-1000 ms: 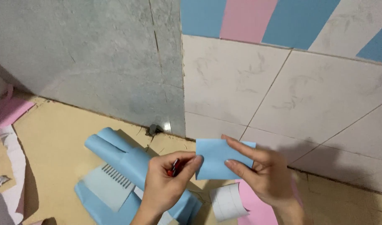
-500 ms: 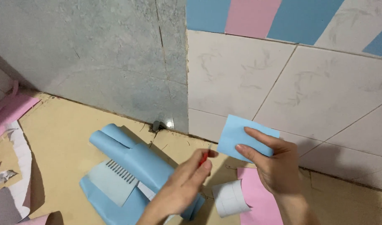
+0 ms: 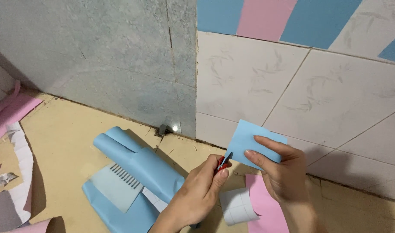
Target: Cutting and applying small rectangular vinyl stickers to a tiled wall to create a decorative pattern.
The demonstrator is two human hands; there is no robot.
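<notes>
Blue paper piece point(image 3: 254, 142): light, thin, floppy, prob. creases or tears easily; best pinched near an edge, as it is now. It's up in the air in front of the tiled wall point(image 3: 318, 99). Right hand point(image 3: 283, 174) is closed on its lower right side, thumb over front. Left hand point(image 3: 201, 192) is curled shut round a small red-handled cutter point(image 3: 223, 161), tip at the paper's lower left edge; touching or not, can't tell.
</notes>
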